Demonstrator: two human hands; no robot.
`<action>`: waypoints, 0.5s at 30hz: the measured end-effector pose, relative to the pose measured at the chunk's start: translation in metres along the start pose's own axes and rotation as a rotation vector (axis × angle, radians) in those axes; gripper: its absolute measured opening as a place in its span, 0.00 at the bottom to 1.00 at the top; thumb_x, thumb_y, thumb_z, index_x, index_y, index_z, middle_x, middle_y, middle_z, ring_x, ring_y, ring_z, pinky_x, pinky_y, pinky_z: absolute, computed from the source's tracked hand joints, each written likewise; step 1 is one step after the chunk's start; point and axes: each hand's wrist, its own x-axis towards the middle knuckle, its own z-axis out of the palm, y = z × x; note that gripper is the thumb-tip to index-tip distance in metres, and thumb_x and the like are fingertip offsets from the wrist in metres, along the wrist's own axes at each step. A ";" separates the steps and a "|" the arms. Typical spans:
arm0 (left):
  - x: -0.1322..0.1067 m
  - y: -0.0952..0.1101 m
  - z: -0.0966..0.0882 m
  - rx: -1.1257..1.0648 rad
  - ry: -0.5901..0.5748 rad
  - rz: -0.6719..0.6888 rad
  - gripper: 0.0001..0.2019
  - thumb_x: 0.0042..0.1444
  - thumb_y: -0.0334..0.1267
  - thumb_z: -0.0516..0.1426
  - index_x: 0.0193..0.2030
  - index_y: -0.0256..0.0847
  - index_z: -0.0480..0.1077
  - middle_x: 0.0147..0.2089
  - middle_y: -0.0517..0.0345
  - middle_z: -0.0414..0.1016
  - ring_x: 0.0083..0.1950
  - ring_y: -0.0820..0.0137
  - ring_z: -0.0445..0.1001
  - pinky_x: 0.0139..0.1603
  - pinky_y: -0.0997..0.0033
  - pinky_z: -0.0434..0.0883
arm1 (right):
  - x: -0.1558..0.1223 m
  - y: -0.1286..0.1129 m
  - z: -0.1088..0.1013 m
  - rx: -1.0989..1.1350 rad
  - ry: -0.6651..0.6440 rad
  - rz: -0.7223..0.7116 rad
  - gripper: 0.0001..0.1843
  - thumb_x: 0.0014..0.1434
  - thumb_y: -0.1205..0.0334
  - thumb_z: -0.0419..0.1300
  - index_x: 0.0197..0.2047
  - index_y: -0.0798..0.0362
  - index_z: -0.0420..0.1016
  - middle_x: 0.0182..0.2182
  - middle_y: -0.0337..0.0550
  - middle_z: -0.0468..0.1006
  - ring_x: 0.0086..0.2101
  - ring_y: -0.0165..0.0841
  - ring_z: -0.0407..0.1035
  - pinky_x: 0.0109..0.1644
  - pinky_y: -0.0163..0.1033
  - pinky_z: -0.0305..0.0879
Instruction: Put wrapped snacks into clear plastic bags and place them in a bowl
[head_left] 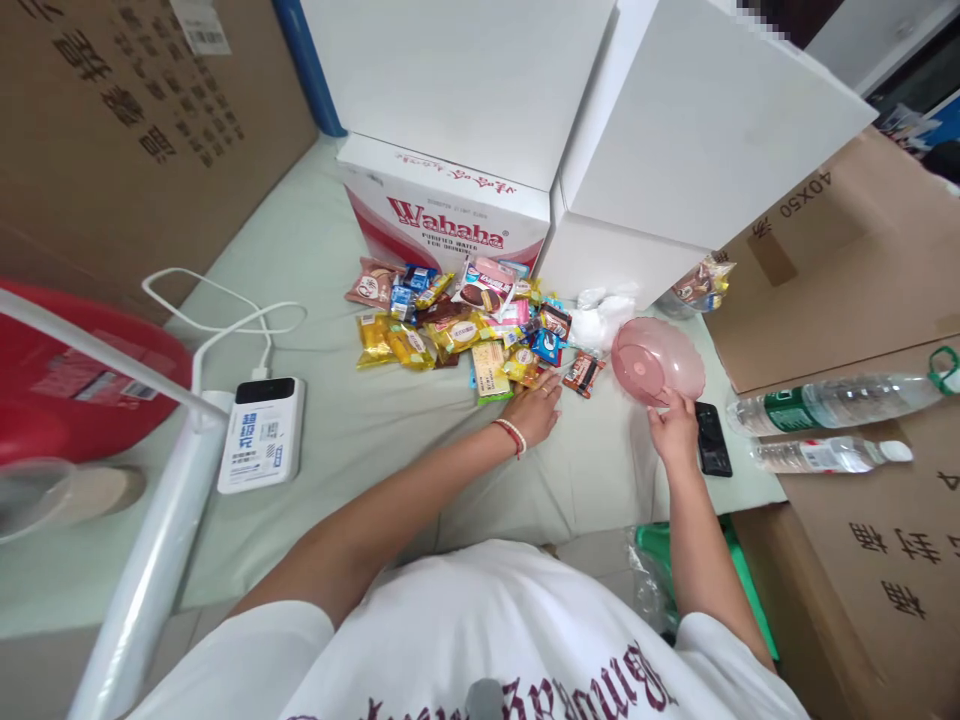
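Observation:
A heap of wrapped snacks (457, 330) lies on the cloth-covered table, with yellow, blue, pink and brown packets mixed together. My left hand (534, 408), with a beaded bracelet at the wrist, rests at the heap's near edge. Its fingers are stretched out beside a yellow packet (521, 364), and I see nothing held in them. A small brown-orange packet (583, 374) lies just right of those fingertips. My right hand (675, 428) grips the near rim of a translucent pink plastic bowl (652, 355), which is tilted. No snack shows inside the bowl.
Behind the heap stand a Wahaha carton (450, 215) and white boxes (637, 130). A black phone (713, 440) lies by my right hand, near two water bottles (832, 403). At left are a white power bank (262, 435) with its cable and a red basin (90, 370).

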 end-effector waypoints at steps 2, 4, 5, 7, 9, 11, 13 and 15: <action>-0.013 0.009 -0.004 -0.012 -0.028 0.139 0.24 0.65 0.37 0.54 0.67 0.37 0.68 0.76 0.44 0.60 0.80 0.54 0.50 0.78 0.39 0.46 | 0.002 -0.025 -0.009 0.040 0.041 -0.055 0.22 0.63 0.58 0.54 0.58 0.55 0.75 0.55 0.58 0.75 0.49 0.43 0.73 0.55 0.48 0.69; -0.034 0.017 -0.008 -0.057 -0.063 0.275 0.21 0.65 0.38 0.55 0.63 0.40 0.71 0.74 0.46 0.65 0.79 0.54 0.53 0.78 0.39 0.46 | 0.015 -0.055 -0.012 0.084 0.013 -0.148 0.19 0.67 0.60 0.51 0.55 0.53 0.76 0.52 0.55 0.78 0.50 0.43 0.72 0.56 0.47 0.68; -0.047 0.020 -0.011 -0.089 -0.078 0.307 0.19 0.65 0.38 0.55 0.61 0.40 0.73 0.71 0.46 0.69 0.78 0.54 0.55 0.77 0.41 0.49 | 0.026 -0.070 -0.010 0.088 -0.038 -0.196 0.18 0.69 0.61 0.49 0.52 0.52 0.77 0.48 0.53 0.79 0.48 0.42 0.73 0.55 0.47 0.68; -0.076 0.019 -0.019 -0.167 -0.110 0.311 0.14 0.66 0.37 0.54 0.54 0.40 0.77 0.63 0.46 0.77 0.73 0.55 0.63 0.72 0.47 0.61 | 0.053 -0.097 -0.001 0.020 -0.148 -0.265 0.17 0.69 0.63 0.48 0.49 0.53 0.79 0.43 0.52 0.80 0.46 0.43 0.71 0.54 0.47 0.66; -0.109 0.012 -0.031 -0.246 -0.138 0.276 0.14 0.68 0.36 0.50 0.47 0.39 0.78 0.51 0.46 0.82 0.62 0.59 0.74 0.65 0.56 0.70 | 0.085 -0.116 0.013 -0.110 -0.190 -0.288 0.17 0.67 0.66 0.50 0.49 0.55 0.79 0.43 0.57 0.80 0.49 0.47 0.67 0.54 0.49 0.64; -0.145 0.002 -0.048 -0.308 -0.113 0.197 0.15 0.68 0.36 0.49 0.44 0.40 0.77 0.47 0.47 0.82 0.53 0.62 0.78 0.58 0.60 0.74 | 0.117 -0.125 0.029 -0.221 -0.212 -0.274 0.17 0.66 0.68 0.50 0.49 0.57 0.79 0.45 0.60 0.79 0.52 0.49 0.63 0.55 0.51 0.61; -0.185 -0.007 -0.065 -0.347 -0.053 0.054 0.15 0.69 0.37 0.48 0.43 0.43 0.77 0.45 0.49 0.82 0.48 0.63 0.79 0.52 0.62 0.76 | 0.143 -0.126 0.042 -0.278 -0.282 -0.221 0.16 0.65 0.70 0.51 0.46 0.59 0.80 0.43 0.61 0.78 0.52 0.50 0.63 0.54 0.52 0.59; -0.228 -0.012 -0.079 -0.375 0.040 -0.104 0.14 0.68 0.39 0.50 0.44 0.47 0.78 0.45 0.51 0.83 0.46 0.62 0.80 0.49 0.62 0.77 | 0.159 -0.123 0.047 -0.281 -0.347 -0.168 0.13 0.64 0.69 0.54 0.40 0.59 0.81 0.38 0.59 0.78 0.49 0.49 0.65 0.53 0.52 0.59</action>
